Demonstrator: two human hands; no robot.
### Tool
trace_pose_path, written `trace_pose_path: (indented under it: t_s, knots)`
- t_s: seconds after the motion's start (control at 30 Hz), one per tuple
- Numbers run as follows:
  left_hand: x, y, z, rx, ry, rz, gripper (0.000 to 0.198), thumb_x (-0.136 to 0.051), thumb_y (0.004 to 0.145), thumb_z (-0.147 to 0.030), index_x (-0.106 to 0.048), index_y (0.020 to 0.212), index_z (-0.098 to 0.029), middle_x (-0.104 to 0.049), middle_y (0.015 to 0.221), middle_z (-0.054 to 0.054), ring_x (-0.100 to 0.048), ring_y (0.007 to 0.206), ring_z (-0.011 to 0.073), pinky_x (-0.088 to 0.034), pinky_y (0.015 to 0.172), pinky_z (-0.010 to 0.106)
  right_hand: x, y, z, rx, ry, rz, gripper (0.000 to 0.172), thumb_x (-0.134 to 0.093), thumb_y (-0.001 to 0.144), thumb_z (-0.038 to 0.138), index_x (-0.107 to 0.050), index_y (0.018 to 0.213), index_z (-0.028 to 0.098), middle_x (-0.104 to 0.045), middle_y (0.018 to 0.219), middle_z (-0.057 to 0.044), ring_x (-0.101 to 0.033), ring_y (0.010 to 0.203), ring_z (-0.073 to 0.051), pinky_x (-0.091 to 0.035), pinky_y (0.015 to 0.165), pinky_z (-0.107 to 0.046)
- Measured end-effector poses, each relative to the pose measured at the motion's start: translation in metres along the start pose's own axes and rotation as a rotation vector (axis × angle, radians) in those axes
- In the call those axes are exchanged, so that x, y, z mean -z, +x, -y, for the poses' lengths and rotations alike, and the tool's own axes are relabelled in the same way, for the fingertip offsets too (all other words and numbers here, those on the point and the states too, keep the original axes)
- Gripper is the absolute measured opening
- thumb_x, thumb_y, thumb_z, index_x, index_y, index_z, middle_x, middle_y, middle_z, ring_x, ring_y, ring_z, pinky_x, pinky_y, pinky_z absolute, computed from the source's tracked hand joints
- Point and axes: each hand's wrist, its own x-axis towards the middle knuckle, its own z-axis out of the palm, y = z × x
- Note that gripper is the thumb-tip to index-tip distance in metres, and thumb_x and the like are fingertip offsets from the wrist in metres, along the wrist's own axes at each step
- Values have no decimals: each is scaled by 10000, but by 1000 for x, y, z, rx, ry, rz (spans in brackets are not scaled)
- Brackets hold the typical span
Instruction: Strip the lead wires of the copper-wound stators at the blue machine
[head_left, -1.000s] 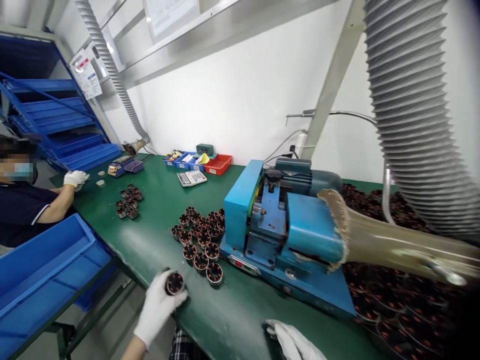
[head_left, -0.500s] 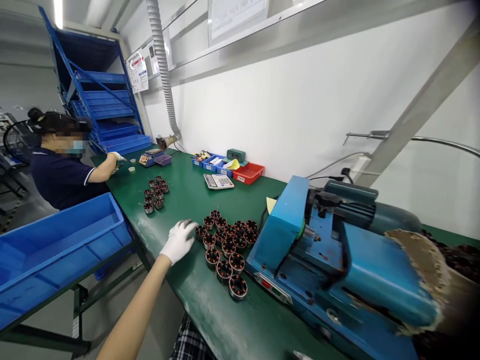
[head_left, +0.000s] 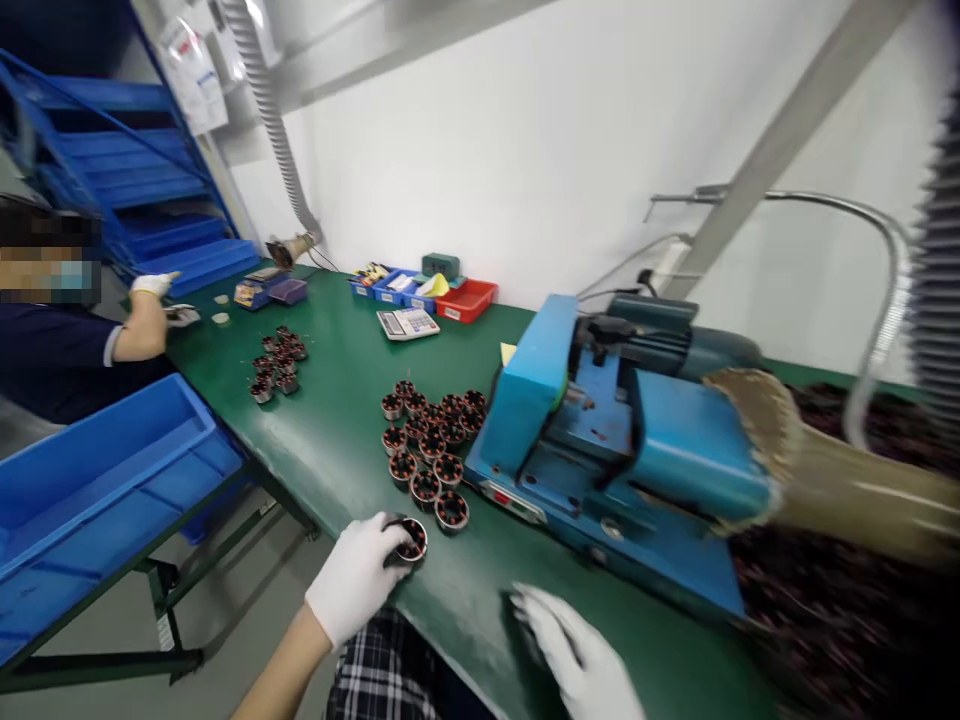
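Observation:
My left hand (head_left: 358, 578), in a white glove, is closed round a round copper-wound stator (head_left: 411, 540) at the near edge of the green bench (head_left: 337, 440). A cluster of several like stators (head_left: 429, 440) stands just beyond it, beside the blue bench machine (head_left: 607, 440). My right hand (head_left: 577, 650), also gloved, lies flat on the bench with fingers stretched out, holding nothing, in front of the machine's base.
A co-worker's gloved hand (head_left: 154, 285) works at the far left by a second small group of stators (head_left: 276, 362). A calculator (head_left: 407, 322) and small parts trays (head_left: 424, 290) sit by the wall. A blue bin (head_left: 90, 480) stands left; a heap of stators (head_left: 847, 590) lies right.
My left hand has come back from the stator cluster to the near bench edge, now gripping one stator. My right hand has come into view, flat on the bench. The view swung back right.

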Motion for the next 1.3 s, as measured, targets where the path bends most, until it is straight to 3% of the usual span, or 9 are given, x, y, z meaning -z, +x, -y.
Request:
trace_pose_path:
  t_s: [0.07, 0.13, 0.33, 0.4, 0.57, 0.8, 1.0, 1.17, 1.3]
  knots:
    - [-19, -6, -26, -70, -63, 18, 212, -641, 790, -211, -631, 983, -299, -610, 1150, 0, -576, 974, 214, -435, 856, 316, -9, -1, 15, -78, 154, 67, 387, -612, 747, 492, -718, 980, 202, -739, 943, -88, -693, 777, -247, -564, 672, -330]
    - [-39, -8, -50, -146, -106, 13, 266, -655, 776, -190, -615, 1019, -291, -611, 1144, 17, -560, 980, 241, -433, 862, 358, -11, -1, 23, -94, 179, 59, 398, -553, 802, 476, -695, 1013, 169, -720, 746, -57, -651, 618, -204, -535, 588, -317]
    - [-79, -8, -98, -303, -106, -24, 498, -592, 812, -206, -442, 1285, -169, -585, 1157, 125, -533, 999, 291, -415, 894, 441, 13, -9, 18, -107, 160, -66, 244, -667, 721, 417, -716, 794, 189, -718, 836, -53, -639, 788, -220, -500, 731, -314]
    - [-81, -7, -104, -317, -87, 16, 566, -572, 809, -183, -382, 1343, -178, -564, 1187, 127, -521, 1008, 300, -408, 890, 446, 17, -10, 12, -129, 185, -69, 254, -638, 745, 436, -691, 746, 188, -688, 736, -27, -611, 654, -176, -489, 622, -276]
    - [-75, 0, -105, -278, -162, 117, 555, -588, 792, -208, -413, 1318, -234, -541, 1205, 87, -499, 1025, 285, -388, 897, 401, 15, -3, 6, -222, 282, -10, 304, -603, 751, 466, -556, 649, 184, -512, 509, 64, -329, 335, -51, -280, 365, -197]
    - [-76, 7, -98, -274, -302, 141, 542, -616, 728, -189, -473, 1246, -264, -555, 1172, 66, -503, 1085, 274, -383, 941, 411, 20, 5, 11, -310, 284, 75, 255, -563, 741, 439, -516, 686, 195, -388, 348, 120, -226, 245, -40, -126, 292, -162]
    - [-85, 11, -95, -238, -366, 59, 763, -700, 633, -238, -392, 1329, -184, -540, 1252, 137, -472, 1186, 312, -356, 1015, 475, 25, 2, 12, -276, 260, 99, 394, -506, 778, 509, -597, 919, 152, -488, 408, 83, -321, 283, -56, -227, 322, -168]
    - [-88, 14, -93, -155, -394, 74, 783, -761, 608, -287, -444, 1313, -156, -589, 1224, 151, -527, 1133, 322, -398, 985, 487, 21, 5, 14, -236, 165, 78, 267, -546, 753, 415, -632, 761, 162, -508, 462, 52, -354, 330, -76, -273, 337, -198]
    - [-90, 15, -92, -130, -407, 74, 770, -789, 588, -303, -487, 1283, -164, -614, 1208, 138, -555, 1106, 315, -418, 972, 484, 19, 9, 12, -157, 107, 38, 202, -577, 704, 363, -625, 628, 182, -619, 644, -18, -547, 580, -147, -443, 551, -249]
